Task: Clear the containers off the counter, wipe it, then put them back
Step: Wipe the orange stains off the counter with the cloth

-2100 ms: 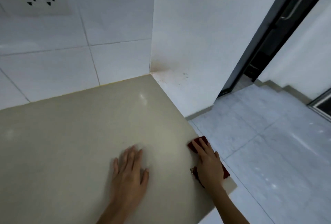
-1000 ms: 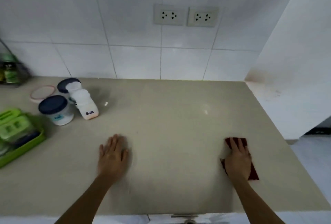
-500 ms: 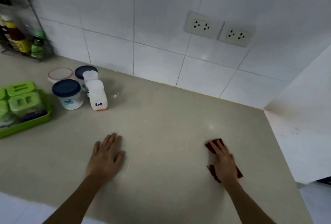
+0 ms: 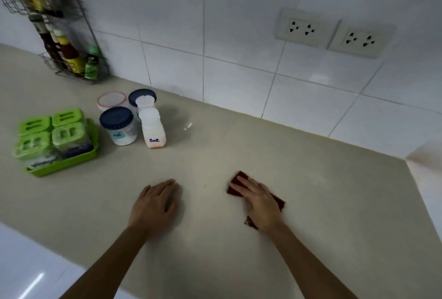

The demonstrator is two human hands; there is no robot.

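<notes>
- The right hand (image 4: 262, 200) lies flat, fingers spread, pressing a dark red cloth (image 4: 278, 200) onto the beige table (image 4: 311, 203); the cloth shows only at the fingertips and along the hand's outer edge.
- The left hand (image 4: 156, 204) rests palm down on bare table beside it, fingers together, holding nothing and seemingly bracing.
- The containers stand clustered to the far left, well apart from both hands: a salt bottle (image 4: 151, 127), a blue-lidded jar (image 4: 118, 125), a second blue-lidded jar (image 4: 142, 96) behind the bottle, and a red-rimmed tub (image 4: 111, 100).
- Further left sits a green tray (image 4: 69, 162) of green-lidded boxes, with a wire rack (image 4: 71, 59) of bottles against the wall.
- The left hand is the nearer to that cluster, which lies ahead and to its left.
- Judging by the bare stretch around the hands, wiping is under way; the upright containers remain to be returned.
- Motion blur makes the cloth's exact outline uncertain.
</notes>
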